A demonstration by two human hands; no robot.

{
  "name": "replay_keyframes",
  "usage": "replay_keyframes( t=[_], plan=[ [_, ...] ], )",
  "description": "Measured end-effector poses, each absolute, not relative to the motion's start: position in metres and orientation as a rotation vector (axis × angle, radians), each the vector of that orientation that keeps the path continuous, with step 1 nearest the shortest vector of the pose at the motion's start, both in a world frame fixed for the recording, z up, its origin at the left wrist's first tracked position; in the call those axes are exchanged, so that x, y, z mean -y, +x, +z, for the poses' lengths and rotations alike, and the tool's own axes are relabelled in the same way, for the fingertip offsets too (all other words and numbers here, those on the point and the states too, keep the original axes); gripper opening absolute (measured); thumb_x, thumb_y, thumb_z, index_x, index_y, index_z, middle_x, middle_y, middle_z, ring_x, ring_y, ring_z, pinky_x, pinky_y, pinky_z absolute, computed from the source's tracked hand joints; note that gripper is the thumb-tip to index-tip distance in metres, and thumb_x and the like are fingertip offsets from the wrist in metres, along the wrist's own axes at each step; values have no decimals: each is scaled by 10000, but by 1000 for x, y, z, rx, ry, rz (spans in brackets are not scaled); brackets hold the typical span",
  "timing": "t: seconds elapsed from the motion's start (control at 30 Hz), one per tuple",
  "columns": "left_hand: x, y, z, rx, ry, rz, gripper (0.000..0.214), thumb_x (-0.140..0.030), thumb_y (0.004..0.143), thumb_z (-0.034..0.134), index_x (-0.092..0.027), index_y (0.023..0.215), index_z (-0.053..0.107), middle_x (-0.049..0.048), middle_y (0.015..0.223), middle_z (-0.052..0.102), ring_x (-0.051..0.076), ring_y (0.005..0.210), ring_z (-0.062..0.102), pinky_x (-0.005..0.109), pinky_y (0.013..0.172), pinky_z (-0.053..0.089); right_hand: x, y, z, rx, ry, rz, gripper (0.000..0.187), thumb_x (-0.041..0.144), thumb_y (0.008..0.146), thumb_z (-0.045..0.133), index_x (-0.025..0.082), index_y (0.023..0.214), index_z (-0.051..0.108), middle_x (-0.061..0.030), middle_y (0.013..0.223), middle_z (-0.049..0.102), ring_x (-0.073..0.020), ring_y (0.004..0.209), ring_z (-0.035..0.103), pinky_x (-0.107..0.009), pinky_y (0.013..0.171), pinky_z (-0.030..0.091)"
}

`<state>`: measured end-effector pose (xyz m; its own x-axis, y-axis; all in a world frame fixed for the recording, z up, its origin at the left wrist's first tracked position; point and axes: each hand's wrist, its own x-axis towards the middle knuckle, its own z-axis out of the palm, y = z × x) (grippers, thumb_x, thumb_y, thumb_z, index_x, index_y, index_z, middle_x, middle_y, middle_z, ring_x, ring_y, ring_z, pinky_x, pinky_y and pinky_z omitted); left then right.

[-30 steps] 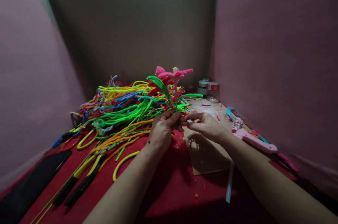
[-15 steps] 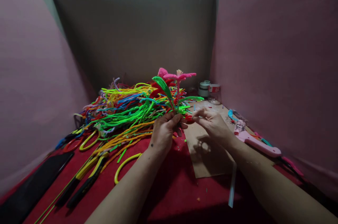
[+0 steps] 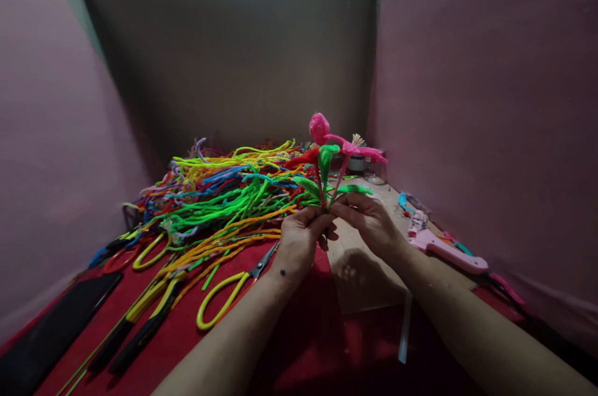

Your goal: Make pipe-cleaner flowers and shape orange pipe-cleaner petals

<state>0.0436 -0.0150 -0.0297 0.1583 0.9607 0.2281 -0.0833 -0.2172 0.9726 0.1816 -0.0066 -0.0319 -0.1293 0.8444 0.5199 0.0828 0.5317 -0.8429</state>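
Note:
My left hand point(image 3: 299, 239) is closed around the lower stems of a small bunch of pipe-cleaner flowers point(image 3: 322, 181), held upright. The bunch has a pink bud point(image 3: 319, 127), an open pink flower point(image 3: 367, 152) with pale stamens, a red bloom point(image 3: 303, 159) and green leaves point(image 3: 327, 160). My right hand point(image 3: 367, 221) meets the left one at the base of the stems, thumb and fingers pinched there. Its fingertips partly hide what they grip, and the stem ends show just below the left fingers.
Left of the hands lies a heap of coloured pipe cleaners point(image 3: 224, 197). Yellow-handled scissors point(image 3: 224, 299), pliers point(image 3: 147, 315) and a black flat object point(image 3: 60, 327) lie nearer. At right are a cardboard sheet point(image 3: 355, 293), a pink glue gun point(image 3: 451, 251) and a clear glue stick point(image 3: 405, 334).
My right hand has brought the red piece to the bunch, and now pinches at the stems. The bunch has turned and shifted right, with its blooms spread wider. The scissors' blades have come into view.

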Motion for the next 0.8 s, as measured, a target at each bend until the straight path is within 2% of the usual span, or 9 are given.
replay_keyframes(
  t=[0.2, 0.37, 0.5, 0.63, 0.8],
  plan=[
    [18, 45, -29, -896, 1384, 1265, 142, -265, 668, 629, -128, 631, 620, 18, 536, 614, 97, 424, 535, 195, 393, 380, 10, 181, -37, 1587, -905, 593, 171, 317, 782, 558, 167, 765, 639, -10, 686, 587, -132, 649, 508, -257, 612, 413],
    [18, 45, -29, -884, 1399, 1236, 144, -244, 677, 614, -124, 596, 609, 23, 521, 608, 90, 408, 518, 199, 395, 374, 14, 177, -32, 1451, -812, 844, 144, 311, 728, 611, 181, 675, 641, 5, 611, 568, -115, 553, 492, -259, 529, 426],
    [20, 45, -26, -842, 1415, 1230, 153, -242, 697, 597, -119, 607, 607, 27, 541, 611, 89, 408, 509, 209, 402, 379, 18, 176, -27, 1391, -692, 980, 149, 311, 700, 639, 188, 616, 623, 24, 523, 514, -93, 448, 433, -247, 427, 388],
    [20, 45, -26, -823, 1398, 1250, 154, -237, 700, 600, -119, 602, 602, 24, 545, 605, 87, 415, 508, 208, 405, 388, 20, 176, -25, 1377, -742, 858, 95, 273, 679, 655, 188, 640, 637, 37, 507, 480, -77, 436, 382, -233, 416, 339],
    [21, 43, -24, -795, 1379, 1263, 147, -246, 709, 599, -113, 651, 620, 28, 572, 611, 105, 447, 544, 211, 401, 407, 17, 179, -30, 1381, -806, 793, 129, 276, 699, 652, 172, 629, 621, 42, 517, 430, -64, 453, 324, -224, 425, 272]
  ],
)
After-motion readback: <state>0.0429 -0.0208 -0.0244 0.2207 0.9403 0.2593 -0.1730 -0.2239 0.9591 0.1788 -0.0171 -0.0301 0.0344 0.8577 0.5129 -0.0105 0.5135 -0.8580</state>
